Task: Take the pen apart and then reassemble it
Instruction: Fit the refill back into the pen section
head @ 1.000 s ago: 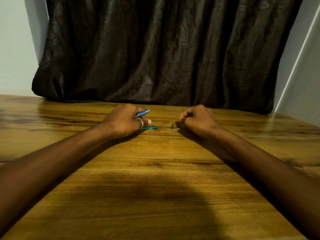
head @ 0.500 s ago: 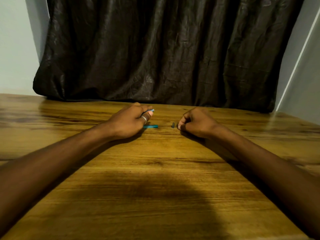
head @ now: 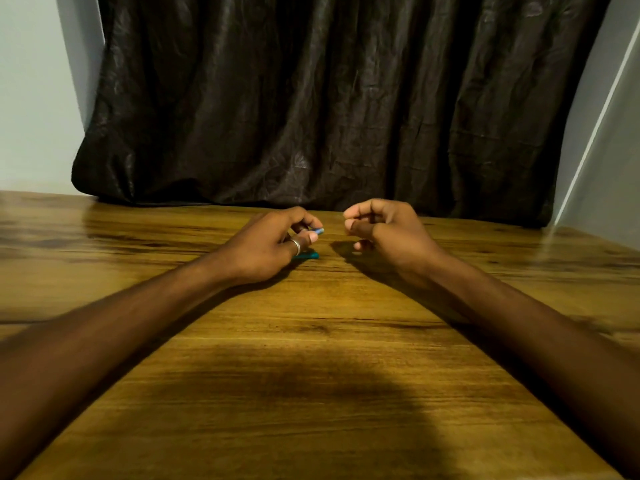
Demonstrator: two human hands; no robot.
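The right hand (head: 384, 230) is lifting off the desk (head: 311, 358), grip pinching something unseen, nearing the pen barrel (head: 318, 231) pinched in the left hand (head: 270, 244), teal piece (head: 306, 256) beneath; line up squarely.

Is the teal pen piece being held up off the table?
No, the teal pen piece lies flat on the table, just beneath the left hand.
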